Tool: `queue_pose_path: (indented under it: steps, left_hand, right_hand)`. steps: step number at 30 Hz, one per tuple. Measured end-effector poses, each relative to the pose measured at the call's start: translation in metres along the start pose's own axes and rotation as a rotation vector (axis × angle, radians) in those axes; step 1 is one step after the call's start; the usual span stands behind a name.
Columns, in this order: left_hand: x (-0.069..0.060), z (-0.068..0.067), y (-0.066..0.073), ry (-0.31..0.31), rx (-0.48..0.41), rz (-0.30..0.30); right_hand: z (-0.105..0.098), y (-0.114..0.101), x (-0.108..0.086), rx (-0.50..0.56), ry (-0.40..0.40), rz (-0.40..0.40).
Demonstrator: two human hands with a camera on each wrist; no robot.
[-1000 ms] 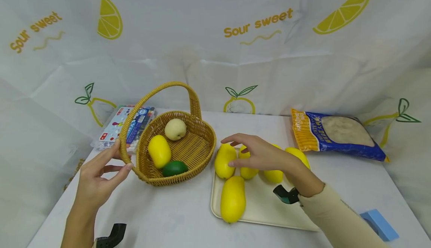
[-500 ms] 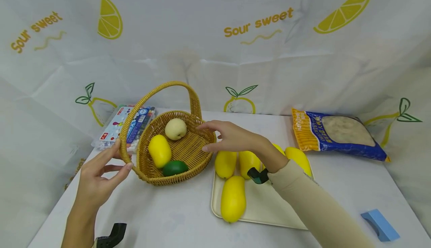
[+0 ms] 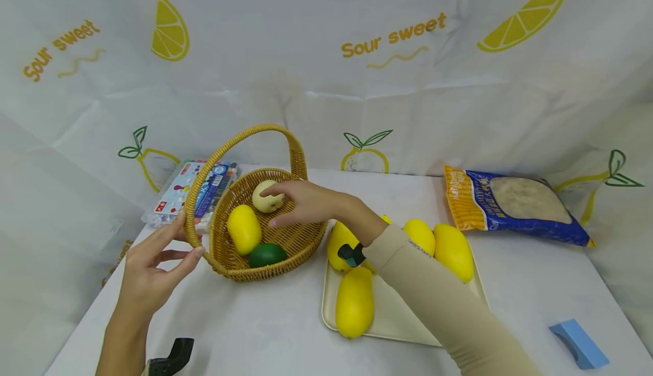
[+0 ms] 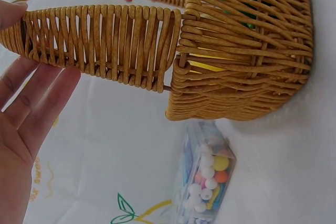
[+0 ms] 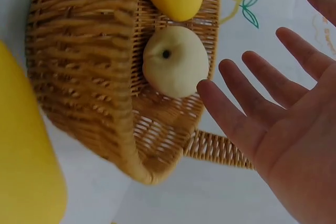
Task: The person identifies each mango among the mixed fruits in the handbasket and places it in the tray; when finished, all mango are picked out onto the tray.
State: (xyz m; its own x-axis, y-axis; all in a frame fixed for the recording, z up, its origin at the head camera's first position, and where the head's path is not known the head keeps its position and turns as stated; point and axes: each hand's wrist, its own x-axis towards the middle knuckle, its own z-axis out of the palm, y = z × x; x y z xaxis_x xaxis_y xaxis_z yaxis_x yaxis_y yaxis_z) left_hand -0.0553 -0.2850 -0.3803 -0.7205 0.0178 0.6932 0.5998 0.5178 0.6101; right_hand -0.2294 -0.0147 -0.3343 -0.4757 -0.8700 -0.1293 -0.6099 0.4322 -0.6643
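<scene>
My left hand (image 3: 153,274) holds the near side of the wicker basket's handle (image 3: 190,211), thumb and fingers on either side of the woven strip in the left wrist view. Inside the basket (image 3: 245,274) lie a pale round pear (image 3: 264,197), a yellow mango (image 3: 245,228) and a dark green oval fruit (image 3: 267,255). Over the basket's right part hovers my right hand (image 3: 306,203), palm down and holding nothing. Its fingers look spread in the right wrist view, close to the pear (image 5: 176,61); whether they touch it I cannot tell.
A cream tray (image 3: 398,316) bears several yellow mangoes (image 3: 354,302), partly hidden by my right forearm. Behind the basket is a clear box of beads (image 3: 189,189). A blue-and-orange bag (image 3: 515,206) lies at the back right, a blue block (image 3: 579,343) at the front right.
My right hand has moved left from above the tray's mangoes to over the basket, near the pear. The left hand stays on the handle; the fruit has not moved.
</scene>
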Motion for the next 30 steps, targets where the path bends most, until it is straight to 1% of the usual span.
queue_pose_path:
  steps: [3, 8, 10, 15, 20, 22, 24, 30]
  left_hand:
    - [0.001, 0.000, 0.001, -0.001, 0.011, -0.007]
    - [0.001, 0.000, 0.006, -0.012, 0.062, -0.076]
    - [0.000, 0.000, 0.005, -0.012, 0.066, -0.076]
    - [0.000, -0.001, 0.002, -0.002, 0.030, -0.018]
    - [-0.001, -0.001, 0.002, 0.000, 0.030, -0.027]
    - [-0.001, -0.001, 0.002, 0.001, 0.038, -0.027]
    - [-0.001, -0.001, 0.003, -0.001, 0.049, -0.035]
    - [-0.001, 0.000, 0.003, 0.006, 0.044, -0.025]
  right_hand:
    - [0.003, -0.004, 0.009, -0.020, -0.008, 0.013]
    - [0.007, -0.011, 0.023, -0.012, -0.027, 0.041]
    - [0.010, -0.012, 0.030, -0.010, -0.032, 0.046]
    - [0.018, -0.021, 0.047, -0.015, -0.048, 0.054]
    - [0.030, -0.030, 0.062, -0.066, -0.060, 0.059]
    - [0.036, -0.031, 0.066, -0.092, -0.055, 0.078]
    - [0.042, -0.032, 0.070, -0.092, -0.045, 0.105]
    - [0.055, -0.035, 0.077, -0.113, 0.002, 0.187]
